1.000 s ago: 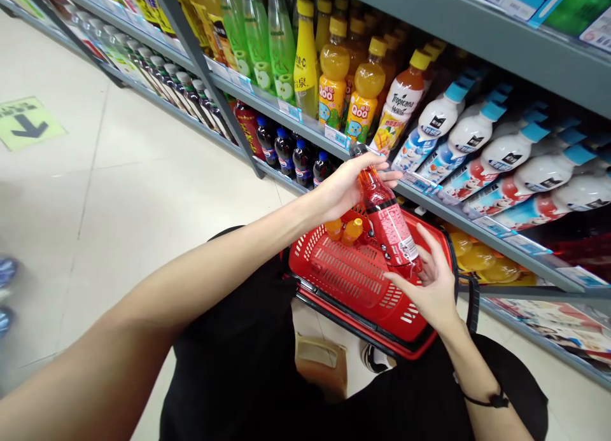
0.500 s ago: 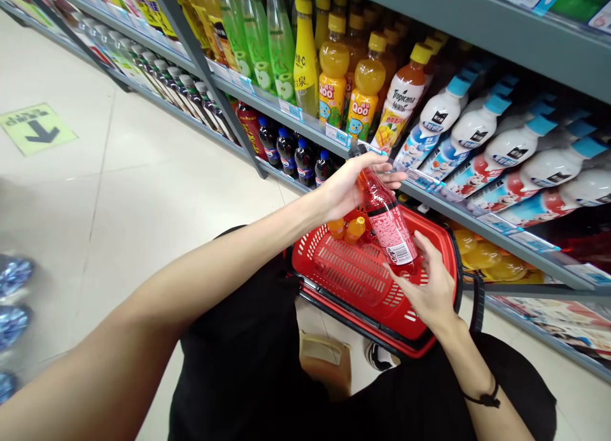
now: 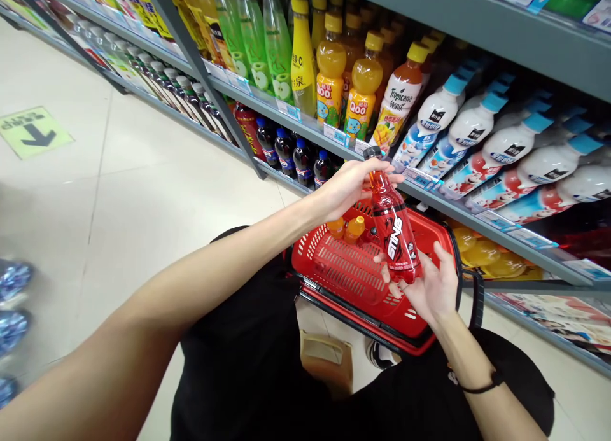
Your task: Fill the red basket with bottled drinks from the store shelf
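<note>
A red Sting bottle (image 3: 395, 231) with a black cap is held tilted over the red basket (image 3: 334, 266), its front label facing up. My left hand (image 3: 356, 183) has its fingers around the bottle's neck. Under the bottle's base, my right hand (image 3: 427, 285) supports it, palm up with the fingers beneath. Two small orange bottles with yellow-orange caps, one of them this orange bottle (image 3: 354, 230), lie at the basket's far left.
Shelves of drinks run along the far side and right, with Qoo bottles (image 3: 360, 100) and white bottles with blue caps (image 3: 472, 126) behind a shelf edge (image 3: 506, 228). A cardboard box (image 3: 327, 364) stands on the floor between my legs. A green arrow sign (image 3: 35, 132) lies on the floor.
The red bottle has been rotated, so the Sting label shows instead of the barcode side. My right hand has turned palm up and moved under the base.
</note>
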Motion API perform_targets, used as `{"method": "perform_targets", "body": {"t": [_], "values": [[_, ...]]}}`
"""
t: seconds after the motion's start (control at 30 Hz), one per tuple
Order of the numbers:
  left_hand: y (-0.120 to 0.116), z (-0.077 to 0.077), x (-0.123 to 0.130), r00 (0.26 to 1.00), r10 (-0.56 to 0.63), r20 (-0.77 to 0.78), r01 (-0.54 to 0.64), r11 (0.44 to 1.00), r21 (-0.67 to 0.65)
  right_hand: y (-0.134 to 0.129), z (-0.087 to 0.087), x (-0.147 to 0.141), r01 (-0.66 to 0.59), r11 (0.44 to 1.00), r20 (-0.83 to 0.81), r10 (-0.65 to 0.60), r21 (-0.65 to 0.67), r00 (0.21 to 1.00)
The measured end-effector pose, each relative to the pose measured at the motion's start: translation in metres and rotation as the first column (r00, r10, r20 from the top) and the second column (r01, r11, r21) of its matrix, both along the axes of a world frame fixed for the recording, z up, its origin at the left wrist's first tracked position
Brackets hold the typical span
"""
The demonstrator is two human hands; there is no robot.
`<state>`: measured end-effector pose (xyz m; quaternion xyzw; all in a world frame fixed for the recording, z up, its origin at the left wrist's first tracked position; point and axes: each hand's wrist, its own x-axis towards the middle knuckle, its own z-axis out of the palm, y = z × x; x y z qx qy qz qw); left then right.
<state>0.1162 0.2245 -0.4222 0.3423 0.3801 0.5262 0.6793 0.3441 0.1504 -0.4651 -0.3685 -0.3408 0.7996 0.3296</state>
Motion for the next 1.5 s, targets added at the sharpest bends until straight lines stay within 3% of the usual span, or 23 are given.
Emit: {"method": "perform_targets", "body": {"t": [0.23, 0.4, 0.57, 0.67, 0.73, 0.8, 0.87, 0.93, 1.0, 1.1, 1.23, 1.37, 1.5], "values": [[0.002, -0.006, 0.001, 0.993, 0.003, -0.117, 0.008, 0.996, 0.091, 0.001, -0.003, 0.002, -0.021, 0.997, -0.029, 0.019, -0.073, 0.999], [0.003, -0.005, -0.005, 0.959, -0.001, -0.282, 0.079, 0.961, 0.266, 0.006, -0.01, 0.002, 0.025, 0.992, 0.162, -0.005, -0.126, 0.987], [0.003, -0.002, -0.013, 0.93, -0.052, -0.363, 0.152, 0.955, 0.253, 0.014, -0.022, 0.001, -0.032, 0.994, 0.351, 0.067, -0.105, 0.934], [0.0, -0.007, -0.009, 0.917, -0.033, -0.397, 0.146, 0.955, 0.258, 0.022, -0.031, 0.007, -0.187, 0.977, 0.59, 0.094, 0.098, 0.802], [-0.004, -0.016, 0.0, 0.9, -0.008, -0.436, 0.154, 0.942, 0.3, 0.027, -0.033, 0.014, -0.362, 0.905, 0.79, 0.048, 0.225, 0.612], [-0.01, -0.028, 0.013, 0.872, -0.001, -0.489, 0.193, 0.919, 0.343, 0.031, -0.031, 0.021, -0.587, 0.772, 0.936, -0.029, 0.243, 0.351], [-0.013, -0.043, 0.029, 0.825, -0.015, -0.565, 0.261, 0.897, 0.357, 0.034, -0.025, 0.026, -0.724, 0.667, 0.985, -0.124, 0.173, 0.122], [-0.009, -0.06, 0.045, 0.74, -0.019, -0.672, 0.349, 0.865, 0.36, 0.038, -0.018, 0.03, -0.757, 0.649, 0.984, -0.173, 0.076, -0.049], [0.001, -0.079, 0.061, 0.61, 0.001, -0.792, 0.458, 0.816, 0.354, 0.044, -0.014, 0.033, -0.736, 0.677, 0.982, -0.136, -0.006, -0.133], [0.023, -0.114, 0.084, 0.407, -0.006, -0.914, 0.586, 0.769, 0.256, 0.055, -0.017, 0.035, -0.744, 0.655, 0.986, 0.011, -0.132, -0.165], [0.042, -0.17, 0.109, 0.263, -0.037, -0.964, 0.592, 0.795, 0.131, 0.063, -0.025, 0.037, -0.725, 0.643, 0.969, 0.178, -0.246, -0.171], [0.047, -0.218, 0.124, 0.138, -0.088, -0.986, 0.569, 0.823, 0.006, 0.066, -0.03, 0.041, -0.69, 0.698, 0.981, 0.158, -0.192, -0.113], [0.056, -0.242, 0.131, 0.042, -0.12, -0.992, 0.572, 0.817, -0.075, 0.07, -0.045, 0.043, -0.673, 0.727, 0.99, 0.124, -0.138, -0.068]]}}
